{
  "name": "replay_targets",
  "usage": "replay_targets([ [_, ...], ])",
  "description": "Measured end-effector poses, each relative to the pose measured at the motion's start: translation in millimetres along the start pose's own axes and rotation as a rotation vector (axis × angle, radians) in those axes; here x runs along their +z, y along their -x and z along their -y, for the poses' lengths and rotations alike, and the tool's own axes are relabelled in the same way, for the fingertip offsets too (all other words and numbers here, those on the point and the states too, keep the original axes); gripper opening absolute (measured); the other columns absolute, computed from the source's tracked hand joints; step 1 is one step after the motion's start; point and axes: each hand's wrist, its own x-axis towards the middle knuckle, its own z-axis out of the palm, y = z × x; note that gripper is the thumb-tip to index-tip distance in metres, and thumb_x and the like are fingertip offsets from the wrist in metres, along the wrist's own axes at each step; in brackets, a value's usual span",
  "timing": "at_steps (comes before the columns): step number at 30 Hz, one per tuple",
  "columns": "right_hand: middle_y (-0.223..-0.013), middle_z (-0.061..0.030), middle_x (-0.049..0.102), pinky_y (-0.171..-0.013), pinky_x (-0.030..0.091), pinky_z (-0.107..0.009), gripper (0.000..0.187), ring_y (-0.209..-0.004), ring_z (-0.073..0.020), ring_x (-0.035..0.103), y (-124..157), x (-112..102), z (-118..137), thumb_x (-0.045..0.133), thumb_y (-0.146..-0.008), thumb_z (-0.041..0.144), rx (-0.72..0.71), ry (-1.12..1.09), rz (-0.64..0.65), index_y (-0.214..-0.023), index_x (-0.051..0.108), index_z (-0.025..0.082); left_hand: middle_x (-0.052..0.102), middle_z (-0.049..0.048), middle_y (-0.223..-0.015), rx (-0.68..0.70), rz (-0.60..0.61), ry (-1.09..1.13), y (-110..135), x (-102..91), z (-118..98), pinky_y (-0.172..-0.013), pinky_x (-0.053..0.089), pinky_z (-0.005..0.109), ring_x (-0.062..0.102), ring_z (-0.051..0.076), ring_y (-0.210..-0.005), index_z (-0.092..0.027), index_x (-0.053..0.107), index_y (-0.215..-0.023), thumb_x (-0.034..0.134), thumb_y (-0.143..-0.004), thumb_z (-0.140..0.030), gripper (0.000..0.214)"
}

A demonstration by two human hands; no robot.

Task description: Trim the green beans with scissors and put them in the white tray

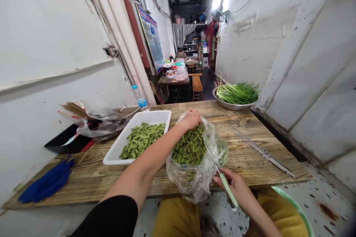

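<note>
A clear plastic bag (200,177) full of green edamame pods (189,150) stands at the near edge of the wooden table (250,163). My left hand (191,119) reaches across and grips the bag's far rim, fingers closed on the plastic. My right hand (236,185) is closed on the pale green handle of scissors (219,176), whose thin metal blades point into the bag's opening. A white rectangular tray (115,152) left of the bag holds more pods (141,139).
A metal bowl (230,105) of long green stalks sits at the far right corner. Metal skewers (261,151) lie on the right. A water bottle (141,99), a bag of sticks (97,122) and a blue cloth (47,183) are on the left. A person sits far down the corridor.
</note>
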Motion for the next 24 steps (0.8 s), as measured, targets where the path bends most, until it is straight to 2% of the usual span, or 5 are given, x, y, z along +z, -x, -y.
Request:
replay_targets([
  [4, -0.073, -0.0058, 0.068, -0.06, 0.048, -0.028, 0.045, -0.066, -0.0209, 0.062, -10.0, -1.3, -5.8, 0.056, -0.075, 0.05, 0.013, 0.019, -0.055, -0.099, 0.064, 0.013, 0.066, 0.0092, -0.094, -0.083, -0.111, 0.168, 29.7, -6.1, 3.1, -0.089, 0.028, 0.041, 0.05, 0.025, -0.1, -0.019, 0.07, -0.084, 0.047, -0.078, -0.02, 0.024],
  [7, -0.072, -0.0046, 0.067, -0.059, 0.046, -0.028, 0.048, -0.064, -0.0199, 0.061, -21.4, -1.4, 7.9, 0.056, -0.075, 0.052, -0.006, 0.048, -0.112, -0.103, 0.062, 0.014, 0.069, 0.007, -0.084, -0.135, -0.107, 0.464, 57.8, -8.9, -6.3, -0.081, 0.037, 0.034, 0.057, 0.02, -0.082, -0.017, 0.067, -0.101, 0.049, -0.078, -0.025, 0.03],
  [9, -0.073, -0.0038, 0.067, -0.061, 0.045, -0.027, 0.047, -0.065, -0.0193, 0.06, -28.1, -1.6, 21.7, 0.057, -0.074, 0.052, -0.043, 0.088, -0.084, -0.103, 0.062, 0.016, 0.069, 0.0049, -0.082, -0.147, -0.078, 0.699, 75.8, -7.4, -14.4, -0.075, 0.041, 0.029, 0.059, 0.018, -0.075, -0.016, 0.065, -0.105, 0.052, -0.076, -0.029, 0.035],
  [13, -0.07, -0.002, 0.065, -0.061, 0.043, -0.027, 0.046, -0.064, -0.0184, 0.058, -35.2, -0.6, 44.0, 0.055, -0.074, 0.056, -0.089, 0.226, 0.006, -0.099, 0.062, 0.017, 0.069, 0.0042, -0.094, -0.23, -0.131, 1.015, 103.4, 1.8, -26.4, -0.078, 0.042, 0.027, 0.059, 0.018, -0.084, -0.015, 0.067, -0.099, 0.05, -0.078, -0.036, 0.034],
  [24, -0.073, -0.0002, 0.061, -0.064, 0.042, -0.024, 0.041, -0.07, -0.0169, 0.055, -36.2, 7.8, 59.3, 0.053, -0.078, 0.052, -0.131, 0.134, 0.115, -0.096, 0.061, 0.016, 0.069, 0.0062, -0.092, -0.375, -0.215, 1.255, 122.8, 11.9, -35.8, -0.078, 0.041, 0.027, 0.058, 0.018, -0.083, -0.012, 0.067, -0.092, 0.056, -0.074, -0.039, 0.034],
])
